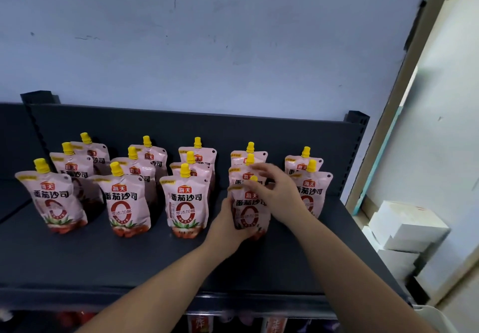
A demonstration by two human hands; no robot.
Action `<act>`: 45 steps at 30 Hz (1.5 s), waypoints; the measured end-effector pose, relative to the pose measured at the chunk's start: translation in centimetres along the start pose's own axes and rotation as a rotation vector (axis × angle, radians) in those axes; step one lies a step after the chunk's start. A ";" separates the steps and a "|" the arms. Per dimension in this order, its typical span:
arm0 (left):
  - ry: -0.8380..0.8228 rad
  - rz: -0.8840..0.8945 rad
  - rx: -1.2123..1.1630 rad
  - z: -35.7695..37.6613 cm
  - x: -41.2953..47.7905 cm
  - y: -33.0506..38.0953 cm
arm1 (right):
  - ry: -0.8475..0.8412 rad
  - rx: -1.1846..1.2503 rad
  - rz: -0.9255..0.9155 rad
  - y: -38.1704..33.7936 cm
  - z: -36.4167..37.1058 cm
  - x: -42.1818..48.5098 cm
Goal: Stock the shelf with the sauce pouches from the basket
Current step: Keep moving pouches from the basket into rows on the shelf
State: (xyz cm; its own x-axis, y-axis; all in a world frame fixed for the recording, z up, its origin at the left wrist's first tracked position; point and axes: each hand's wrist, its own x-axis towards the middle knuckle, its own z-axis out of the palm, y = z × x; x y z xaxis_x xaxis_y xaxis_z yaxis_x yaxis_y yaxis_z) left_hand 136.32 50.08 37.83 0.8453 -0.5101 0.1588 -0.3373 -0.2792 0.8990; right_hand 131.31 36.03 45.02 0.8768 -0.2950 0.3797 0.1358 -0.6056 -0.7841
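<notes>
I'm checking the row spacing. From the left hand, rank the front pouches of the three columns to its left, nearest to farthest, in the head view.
From the left hand:
1. Middle column's front pouch, just left of it.
2. Second column's front pouch, further left.
3. Leftmost front pouch, at the shelf's left end.

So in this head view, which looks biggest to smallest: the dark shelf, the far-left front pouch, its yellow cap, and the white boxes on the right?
1. Dark shelf
2. White boxes, as a stack
3. Far-left front pouch
4. Yellow cap
Boxes against pouch is unsure: the pouch sits nearer the camera.
</notes>
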 end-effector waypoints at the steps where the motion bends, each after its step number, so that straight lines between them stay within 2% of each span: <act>1: 0.006 -0.009 0.008 0.1 0.2 -0.4 | -0.043 -0.080 -0.008 -0.5 -0.2 0.5; 3: -0.002 -0.017 0.020 0.2 0.3 -1.1 | -0.069 -0.159 0.017 -1.3 -0.4 1.3; 9: -0.012 -0.014 0.042 0.2 0.0 -2.4 | -0.081 -0.177 0.141 -2.0 -0.6 2.5; 15: -0.044 -0.021 0.043 -0.2 0.3 -2.9 | 0.011 0.068 0.119 -0.4 -0.6 0.3; 17: -0.048 -0.026 0.033 -0.2 0.3 -3.1 | 0.027 0.149 0.185 1.6 -0.2 -1.6; 20: -0.057 -0.033 -0.012 -0.1 0.3 -3.6 | -0.043 0.249 0.321 4.7 1.6 -4.4; 22: -0.058 -0.022 -0.023 -0.1 0.3 -3.7 | -0.053 0.268 0.340 6.1 2.9 -5.4; 25: -0.062 -0.010 -0.016 -0.2 0.3 -3.7 | 0.051 0.235 0.315 6.9 3.6 -5.8; 30: -0.058 -0.004 0.011 0.0 0.1 -3.9 | 0.222 0.049 0.360 7.0 3.7 -5.9; 35: -0.064 -0.013 0.005 -0.2 0.1 -3.8 | 0.196 0.036 0.373 7.0 3.7 -6.1; 39: -0.057 -0.012 0.034 -0.4 -0.2 -3.6 | 0.113 0.095 0.370 6.7 3.6 -6.3; 45: -0.064 -0.017 0.016 -0.7 -0.7 -3.5 | 0.032 0.063 0.379 6.4 2.8 -6.2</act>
State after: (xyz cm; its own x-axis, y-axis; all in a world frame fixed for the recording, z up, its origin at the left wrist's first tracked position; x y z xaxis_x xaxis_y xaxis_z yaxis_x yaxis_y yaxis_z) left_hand 137.21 51.95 34.90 0.8228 -0.5563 0.1165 -0.3302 -0.3010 0.8946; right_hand 128.03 36.05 36.23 0.8557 -0.5127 0.0709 -0.1669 -0.4030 -0.8999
